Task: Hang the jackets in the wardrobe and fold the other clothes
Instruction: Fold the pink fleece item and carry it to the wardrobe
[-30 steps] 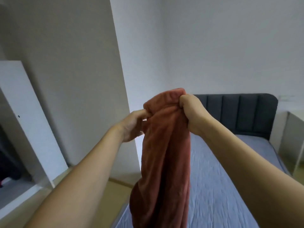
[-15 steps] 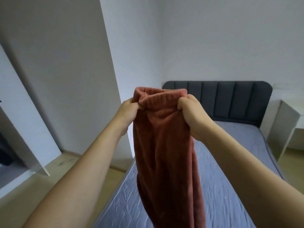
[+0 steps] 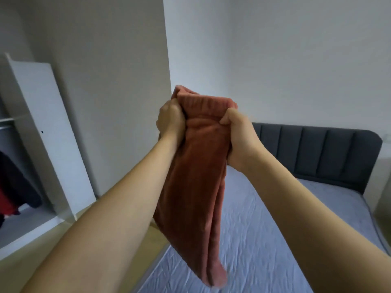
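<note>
Rust-red fleece trousers (image 3: 194,187) hang in the air in front of me, over the left side of the bed. My left hand (image 3: 170,119) grips the ribbed waistband at its left end. My right hand (image 3: 239,140) grips the waistband at its right end, thumb on top. The two legs hang down together and their cuffs swing above the sheet. At the far left stands the open wardrobe (image 3: 48,132), with dark and red jackets (image 3: 14,187) hanging inside.
The bed with a pale blue-grey sheet (image 3: 264,240) and a dark grey padded headboard (image 3: 317,153) fills the right half. A white bedside unit (image 3: 384,187) stands at the far right. Pale wood floor (image 3: 42,250) lies between wardrobe and bed.
My hands have risen and tilted the waistband, left end higher. The trouser legs have swung forward and their cuffs are now in view. My view has turned left, showing more of the wardrobe.
</note>
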